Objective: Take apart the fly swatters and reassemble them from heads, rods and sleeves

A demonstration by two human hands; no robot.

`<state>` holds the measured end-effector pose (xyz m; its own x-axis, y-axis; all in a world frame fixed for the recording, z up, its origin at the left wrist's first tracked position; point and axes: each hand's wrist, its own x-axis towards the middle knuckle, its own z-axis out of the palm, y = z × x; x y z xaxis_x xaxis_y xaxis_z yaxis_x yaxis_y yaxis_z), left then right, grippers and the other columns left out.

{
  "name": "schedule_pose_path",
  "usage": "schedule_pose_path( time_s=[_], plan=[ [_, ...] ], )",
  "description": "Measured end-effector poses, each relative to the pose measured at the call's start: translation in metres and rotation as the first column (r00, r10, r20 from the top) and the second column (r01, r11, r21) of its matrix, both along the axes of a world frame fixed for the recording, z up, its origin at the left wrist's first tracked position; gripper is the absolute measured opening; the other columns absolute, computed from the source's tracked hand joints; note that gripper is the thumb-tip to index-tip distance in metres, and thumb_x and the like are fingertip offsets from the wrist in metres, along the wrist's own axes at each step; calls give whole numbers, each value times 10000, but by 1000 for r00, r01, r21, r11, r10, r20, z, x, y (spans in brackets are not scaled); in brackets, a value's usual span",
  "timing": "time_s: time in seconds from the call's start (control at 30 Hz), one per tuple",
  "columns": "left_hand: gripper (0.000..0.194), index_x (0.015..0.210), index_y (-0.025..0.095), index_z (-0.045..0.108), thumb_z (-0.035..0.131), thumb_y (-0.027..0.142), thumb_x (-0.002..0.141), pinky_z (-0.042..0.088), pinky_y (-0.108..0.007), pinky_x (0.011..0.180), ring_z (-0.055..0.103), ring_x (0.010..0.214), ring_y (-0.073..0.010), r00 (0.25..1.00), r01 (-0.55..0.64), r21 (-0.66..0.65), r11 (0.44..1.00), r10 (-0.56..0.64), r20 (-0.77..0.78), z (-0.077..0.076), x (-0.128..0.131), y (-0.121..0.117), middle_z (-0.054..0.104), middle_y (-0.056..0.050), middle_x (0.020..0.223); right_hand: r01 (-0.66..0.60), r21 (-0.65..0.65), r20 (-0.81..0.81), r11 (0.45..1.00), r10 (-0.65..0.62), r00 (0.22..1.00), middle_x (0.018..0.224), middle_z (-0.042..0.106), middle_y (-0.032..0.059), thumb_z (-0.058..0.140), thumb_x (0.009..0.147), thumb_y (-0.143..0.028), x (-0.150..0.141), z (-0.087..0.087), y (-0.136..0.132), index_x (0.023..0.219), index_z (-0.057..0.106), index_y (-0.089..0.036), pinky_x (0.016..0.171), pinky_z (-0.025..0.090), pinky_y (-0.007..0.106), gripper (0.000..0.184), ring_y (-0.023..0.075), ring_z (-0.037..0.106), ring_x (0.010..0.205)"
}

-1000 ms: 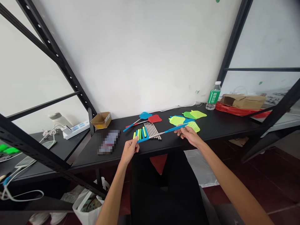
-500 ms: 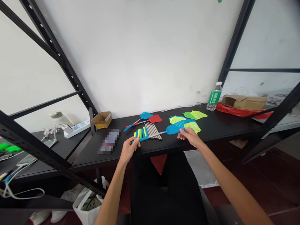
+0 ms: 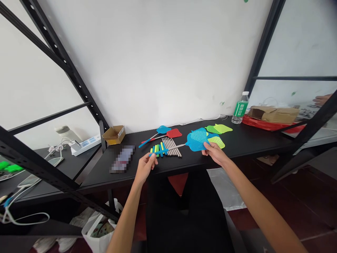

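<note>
I hold a blue fly swatter [image 3: 197, 140] over the black table [image 3: 237, 146]. My left hand [image 3: 145, 167] pinches the end of its blue handle near the table's front edge. My right hand [image 3: 213, 153] grips the lower edge of its blue mesh head, which faces me. Under the handle lie several blue, green and yellow handle grips [image 3: 158, 149] and a row of metal rods [image 3: 171, 146]. Yellow and green mesh heads [image 3: 218, 134] lie just behind my right hand.
A blue swatter [image 3: 154, 134] and a red swatter [image 3: 168, 134] lie farther back. A small cardboard box [image 3: 114, 134] stands at the left, a water bottle [image 3: 239, 108] and a flat carton [image 3: 273, 114] at the right. Black rack struts [image 3: 65, 66] frame both sides.
The swatter's blue head has turned from edge-on to facing me and risen a little. My right hand shifted slightly to hold its lower edge. My left hand stayed on the handle end.
</note>
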<state>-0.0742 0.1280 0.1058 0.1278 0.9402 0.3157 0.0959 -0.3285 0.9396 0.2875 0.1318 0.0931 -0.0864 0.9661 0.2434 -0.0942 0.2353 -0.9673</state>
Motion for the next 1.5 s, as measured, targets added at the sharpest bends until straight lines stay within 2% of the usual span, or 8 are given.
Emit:
schedule_pose_path(
  time_s=[0.13,0.27,0.5,0.73,0.9,1.13,1.5],
  plan=[
    [413,895,161,640,524,557,922,350,-219,471,441,495,-93,993,14,-33,999,-10,114,-2,0,2,604,-17,655,-4,-4,-47,1000,4,999,648,611,38,641,843,-621,1,0,0,660,588,-200,557,380,292,462,151,512,598],
    [431,851,151,638,549,570,902,356,-225,469,450,490,-92,989,18,-68,998,-8,148,-4,-2,3,608,-27,661,-6,-7,-18,1000,6,1000,631,603,38,646,836,-623,1,0,1,650,587,-202,564,390,303,464,157,515,592],
    [396,762,132,656,546,485,906,356,-245,489,475,517,-107,974,89,-126,988,-61,216,1,-5,0,621,-51,662,18,-31,-86,999,-21,996,587,550,21,660,830,-608,0,3,-1,606,560,-201,561,375,308,476,147,480,565],
    [361,614,146,614,495,382,860,374,-271,517,463,534,-123,983,91,-104,990,-72,166,2,-6,-1,609,-63,668,9,-26,-102,1000,-11,995,579,542,26,658,835,-602,2,1,1,587,565,-204,571,386,317,479,155,480,569],
    [270,590,166,542,484,318,805,364,-260,519,454,535,-120,988,108,-94,990,-96,125,2,-5,-1,595,-51,653,3,-28,-103,1000,-6,995,576,543,29,661,833,-602,3,1,1,583,573,-203,571,389,320,479,158,485,572],
    [315,580,183,497,414,364,824,362,-278,533,442,548,-137,977,163,-84,983,-149,150,1,-7,0,583,-62,644,3,-40,-113,999,-8,994,571,547,21,697,799,-607,0,3,0,600,577,-199,551,372,309,469,149,481,559],
    [286,553,183,481,452,276,822,351,-280,550,437,560,-136,978,167,-82,983,-154,142,3,-8,-3,572,-54,635,19,-32,-75,999,-22,997,564,554,27,706,778,-625,-1,5,-2,580,576,-195,556,377,311,491,150,487,558]
  ],
)
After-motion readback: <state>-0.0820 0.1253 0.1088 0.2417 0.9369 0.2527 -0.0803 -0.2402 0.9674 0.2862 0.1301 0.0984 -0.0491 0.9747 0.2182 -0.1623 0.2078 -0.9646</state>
